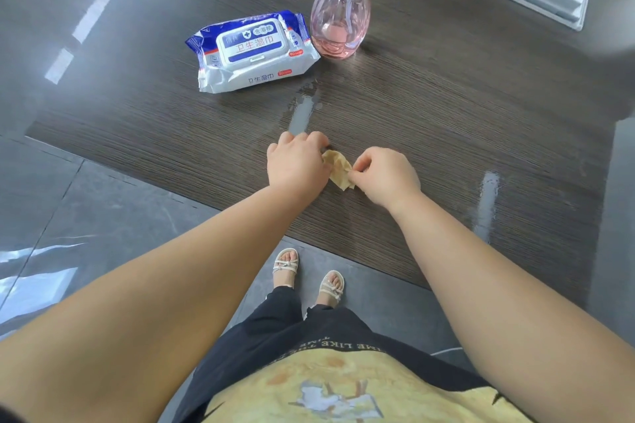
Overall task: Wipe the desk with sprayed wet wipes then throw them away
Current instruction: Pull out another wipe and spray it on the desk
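With both bare arms stretched forward and converging, the left hand (297, 166) and right hand (386, 178) sit knuckles-up, each pinching one end of the crumpled wipe (338, 170) with curled fingers.

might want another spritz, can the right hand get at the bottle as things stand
Probably yes, once it drops the wipe it pinches. The bottle stands upright ahead of the right hand, with only bare, wet-streaked desk between; the pack lies left of that path.
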The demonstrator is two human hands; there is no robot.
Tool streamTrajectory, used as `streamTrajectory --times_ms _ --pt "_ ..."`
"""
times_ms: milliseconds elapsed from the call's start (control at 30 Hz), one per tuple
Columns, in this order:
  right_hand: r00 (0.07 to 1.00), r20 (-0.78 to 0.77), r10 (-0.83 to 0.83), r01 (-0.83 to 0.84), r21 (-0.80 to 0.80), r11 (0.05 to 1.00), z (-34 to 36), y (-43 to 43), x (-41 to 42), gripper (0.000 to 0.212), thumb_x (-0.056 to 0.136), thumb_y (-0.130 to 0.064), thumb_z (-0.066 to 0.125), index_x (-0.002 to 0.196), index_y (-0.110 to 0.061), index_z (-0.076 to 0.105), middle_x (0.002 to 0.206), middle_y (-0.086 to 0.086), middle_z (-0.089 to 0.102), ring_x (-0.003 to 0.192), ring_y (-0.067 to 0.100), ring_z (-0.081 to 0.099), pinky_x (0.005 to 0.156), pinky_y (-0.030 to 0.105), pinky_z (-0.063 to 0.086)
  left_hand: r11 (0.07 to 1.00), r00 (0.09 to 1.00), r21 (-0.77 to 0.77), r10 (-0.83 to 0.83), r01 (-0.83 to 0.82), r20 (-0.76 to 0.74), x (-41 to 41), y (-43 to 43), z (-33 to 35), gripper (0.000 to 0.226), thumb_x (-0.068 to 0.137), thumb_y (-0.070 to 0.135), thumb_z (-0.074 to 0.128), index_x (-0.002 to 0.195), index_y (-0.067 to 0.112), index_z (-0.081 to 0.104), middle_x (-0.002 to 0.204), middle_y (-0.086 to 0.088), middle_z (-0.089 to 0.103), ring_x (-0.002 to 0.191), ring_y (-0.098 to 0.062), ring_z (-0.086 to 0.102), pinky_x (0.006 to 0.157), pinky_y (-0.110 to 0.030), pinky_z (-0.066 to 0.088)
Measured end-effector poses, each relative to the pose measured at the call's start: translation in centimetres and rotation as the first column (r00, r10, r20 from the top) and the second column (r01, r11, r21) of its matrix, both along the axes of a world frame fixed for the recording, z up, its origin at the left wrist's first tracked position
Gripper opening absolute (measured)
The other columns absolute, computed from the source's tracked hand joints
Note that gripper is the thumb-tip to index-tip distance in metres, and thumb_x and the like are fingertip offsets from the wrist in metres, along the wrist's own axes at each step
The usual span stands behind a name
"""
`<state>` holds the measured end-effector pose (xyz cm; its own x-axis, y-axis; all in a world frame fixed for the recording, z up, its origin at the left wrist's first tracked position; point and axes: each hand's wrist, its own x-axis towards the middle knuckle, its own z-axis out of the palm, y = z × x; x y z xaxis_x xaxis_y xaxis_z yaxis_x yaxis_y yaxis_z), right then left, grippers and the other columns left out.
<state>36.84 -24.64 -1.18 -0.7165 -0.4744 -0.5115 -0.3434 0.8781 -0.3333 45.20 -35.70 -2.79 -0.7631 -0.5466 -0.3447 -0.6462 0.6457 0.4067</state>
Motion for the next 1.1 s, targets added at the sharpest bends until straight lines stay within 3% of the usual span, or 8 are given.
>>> streamTrajectory --times_ms 233,333,433,533,633,800,933,1100 --pt "0.976 0.152 -0.154 0.188 -0.24 0.953 0.6 -0.9 0.1 0.011 0.08 -0.03 0.065 0.082 -0.019 0.062 0.082 -0.007 0.062 0.078 0.012 0.057 0.069 0.03 0.047 0.992 0.995 0.097 0.083 -0.078 -0.052 0.4 -0.5 0.9 0.017 0.089 0.033 0.05 0.1 0.028 0.063 0.109 0.005 0.061 0.111 -0.023 0.046 0.093 -0.036 0.033" --pt "0.957 0.242 -0.159 0.239 -0.35 0.906 1.0 -2.3 0.6 0.01 0.082 -0.029 0.066 0.083 -0.019 0.064 0.081 -0.006 0.066 0.074 0.01 0.058 0.068 0.025 0.046 0.899 0.949 0.353 0.305 -0.26 -0.079 1.0 -1.1 2.1 0.005 0.086 0.032 0.053 0.082 0.029 0.056 0.086 0.011 0.061 0.095 -0.019 0.057 0.089 -0.036 0.045" --pt "0.929 0.35 -0.118 0.274 -0.441 0.855 1.5 -4.1 1.6 0.018 0.093 -0.034 0.055 0.087 -0.023 0.068 0.083 -0.008 0.071 0.08 0.005 0.065 0.074 0.021 0.049 0.738 0.865 0.559 0.496 -0.377 -0.072 2.0 -2.1 3.2 0.014 0.086 0.038 0.056 0.087 0.025 0.059 0.084 0.009 0.063 0.08 -0.014 0.059 0.072 -0.031 0.047" --pt "0.885 0.46 -0.074 0.307 -0.456 0.836 2.1 -6.1 2.8 0.032 0.1 -0.035 0.038 0.091 -0.023 0.066 0.083 -0.01 0.069 0.069 -0.004 0.064 0.06 0.011 0.045 0.675 0.823 0.618 0.563 -0.405 -0.075 3.8 -3.9 3.5 0.025 0.081 0.039 0.068 0.094 0.019 0.06 0.085 0.007 0.064 0.073 -0.007 0.056 0.062 -0.022 0.044" --pt "0.862 0.505 -0.041 0.311 -0.463 0.83 2.5 -8.1 3.4 0.028 0.101 -0.033 0.038 0.092 -0.023 0.062 0.086 -0.005 0.069 0.072 0.008 0.064 0.065 0.022 0.047 0.672 0.782 0.562 0.619 -0.482 -0.069 5.4 -6.3 3.0 0.014 0.083 0.027 0.066 0.092 0.018 0.061 0.085 0.004 0.062 0.073 -0.011 0.056 0.057 -0.021 0.041" --pt "0.985 0.124 0.116 -0.042 -0.486 0.873 1.8 -11.7 1.1 0.013 0.092 -0.023 0.055 0.1 -0.02 0.065 0.094 -0.007 0.063 0.083 0.01 0.057 0.081 0.022 0.044 0.823 0.861 0.296 0.508 -0.486 0.0 7.5 -10.2 2.5 0.011 0.086 0.026 0.056 0.093 0.021 0.062 0.089 0.003 0.06 0.084 -0.017 0.054 0.071 -0.027 0.042" --pt "0.926 -0.252 0.282 -0.364 -0.394 0.844 1.6 -15.2 -1.6 0.024 0.089 -0.016 0.056 0.112 -0.012 0.063 0.119 0.008 0.056 0.108 0.021 0.052 0.095 0.027 0.035 0.904 0.911 0.114 0.406 -0.412 0.07 8.0 -11.8 1.9 0.03 0.086 0.031 0.056 0.114 0.025 0.063 0.112 -0.002 0.053 0.108 -0.023 0.051 0.088 -0.034 0.046" --pt "0.855 -0.249 0.456 -0.509 -0.226 0.831 1.5 -18.4 -4.0 0.048 0.09 -0.02 0.055 0.137 -0.014 0.043 0.149 0.004 0.032 0.136 0.023 0.03 0.11 0.036 0.027 0.941 0.94 -0.035 0.335 -0.338 -0.065 5.8 -12.3 2.4 0.039 0.088 0.034 0.053 0.127 0.024 0.053 0.13 -0.004 0.046 0.12 -0.026 0.04 0.098 -0.038 0.039"
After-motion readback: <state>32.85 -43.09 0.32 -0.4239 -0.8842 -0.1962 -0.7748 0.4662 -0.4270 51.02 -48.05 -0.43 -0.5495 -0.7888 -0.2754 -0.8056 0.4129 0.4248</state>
